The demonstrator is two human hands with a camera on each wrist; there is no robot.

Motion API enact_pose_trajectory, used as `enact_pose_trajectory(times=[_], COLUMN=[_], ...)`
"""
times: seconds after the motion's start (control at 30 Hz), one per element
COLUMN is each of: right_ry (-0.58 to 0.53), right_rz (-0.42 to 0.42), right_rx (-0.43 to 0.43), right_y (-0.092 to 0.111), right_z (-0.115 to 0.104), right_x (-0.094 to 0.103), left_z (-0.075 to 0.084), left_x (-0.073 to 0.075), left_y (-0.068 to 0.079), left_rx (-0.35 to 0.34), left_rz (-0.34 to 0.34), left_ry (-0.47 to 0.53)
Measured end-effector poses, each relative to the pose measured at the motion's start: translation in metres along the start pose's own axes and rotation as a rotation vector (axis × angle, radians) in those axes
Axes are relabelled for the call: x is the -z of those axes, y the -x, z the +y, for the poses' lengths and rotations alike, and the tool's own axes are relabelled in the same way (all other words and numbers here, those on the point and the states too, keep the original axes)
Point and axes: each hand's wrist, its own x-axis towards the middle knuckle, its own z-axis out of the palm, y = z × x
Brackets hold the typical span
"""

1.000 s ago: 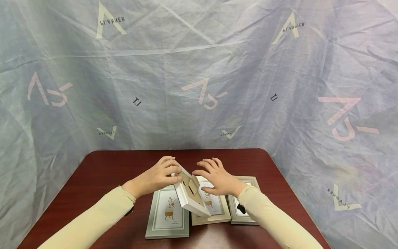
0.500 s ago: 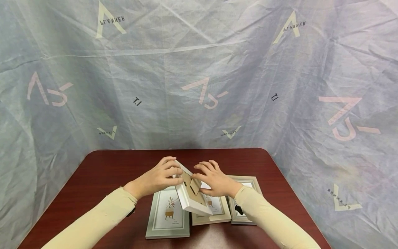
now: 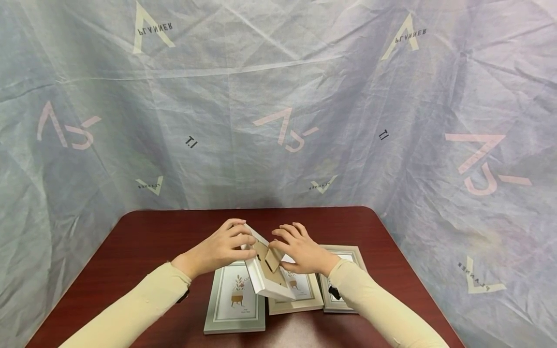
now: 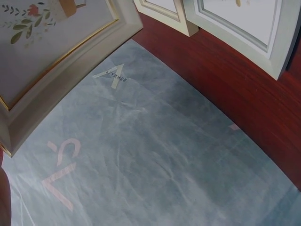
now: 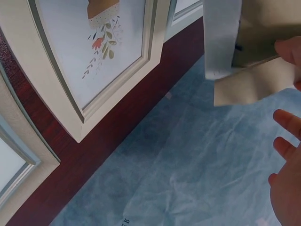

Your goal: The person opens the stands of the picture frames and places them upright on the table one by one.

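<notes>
My left hand (image 3: 219, 247) grips the upper left edge of a white picture frame (image 3: 257, 280), raised and tilted above the table with its brown back turned rightward. In the left wrist view the front of this picture frame (image 4: 66, 82) shows a gold inner line and a plant print. My right hand (image 3: 304, 252) pinches the brown stand flap (image 3: 273, 260), which sticks out from the backing. The right wrist view shows a fingertip on the stand flap (image 5: 251, 87), the other fingers spread apart from it. The left hand's grip is mostly hidden in its own wrist view.
On the dark red table (image 3: 161, 232) lie a grey-green picture frame (image 3: 235, 326) at left, a cream picture frame (image 3: 298, 307) partly under the raised one, and a beige picture frame (image 3: 362, 257) at right under my forearm. A printed grey cloth (image 3: 235, 159) hangs behind.
My right hand has moved slightly left onto the stand flap and now pinches it. The raised picture frame has shifted only a little; the left hand keeps its grip.
</notes>
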Motion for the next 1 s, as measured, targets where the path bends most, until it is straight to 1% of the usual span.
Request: enact_pose_trajectory(times=[0.1, 0.2, 0.5, 0.77, 0.9, 1.0], right_ry=[0.013, 0.015, 0.044, 0.031, 0.016, 0.007], right_rz=[-0.009, 0.002, 0.016, 0.007, 0.011, 0.016], right_rx=[-0.015, -0.021, -0.041, -0.055, -0.053, -0.050], right_y=[0.0010, 0.0023, 0.0032, 0.0048, 0.0058, 0.0064], right_z=[-0.0009, -0.0009, 0.0007, 0.0015, 0.0011, 0.0010], right_x=[0.0026, 0.0043, 0.0102, 0.0090, 0.0078, 0.0078], left_z=[0.0006, 0.0011, 0.0018, 0.0035, 0.0042, 0.0041], left_x=[-0.0007, -0.0015, -0.0011, -0.0008, 0.0002, 0.0000], left_y=[0.0018, 0.0031, 0.0039, 0.0037, 0.0025, 0.0022], left_rx=[-0.005, -0.004, 0.019, 0.023, 0.028, 0.017], left_rz=[0.004, 0.000, -0.045, -0.066, -0.062, -0.048], left_ry=[-0.002, -0.006, -0.027, -0.037, -0.031, -0.032])
